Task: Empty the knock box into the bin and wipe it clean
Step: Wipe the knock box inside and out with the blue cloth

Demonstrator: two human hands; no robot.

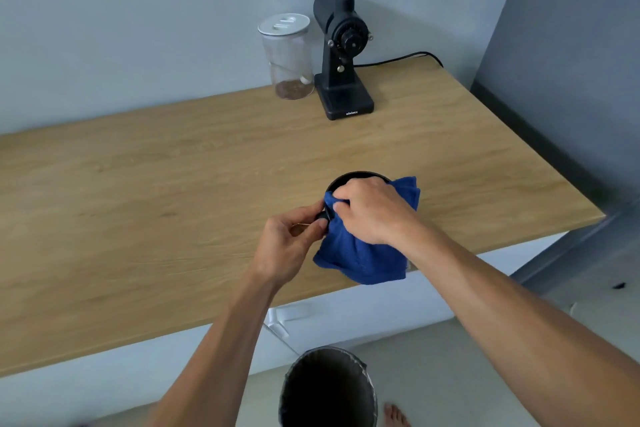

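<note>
The black round knock box (pixel 349 177) stands on the wooden counter (pixel 173 184) near its front edge, mostly hidden by a blue cloth (pixel 360 256). My right hand (pixel 372 210) is closed on the cloth and presses it over the box's rim. My left hand (pixel 289 246) pinches a black part on the box's left side, at the end of its knock bar. The cloth hangs down over the box's front. On the floor below stands the dark bin (pixel 329 388), its mouth upward.
A black coffee grinder (pixel 341 55) with a clear hopper stands at the back, its cable running right. Next to it is a glass jar (pixel 287 55) with a white lid. A grey wall panel (pixel 568 62) borders the counter's right side. A bare foot (pixel 396 414) is near the bin.
</note>
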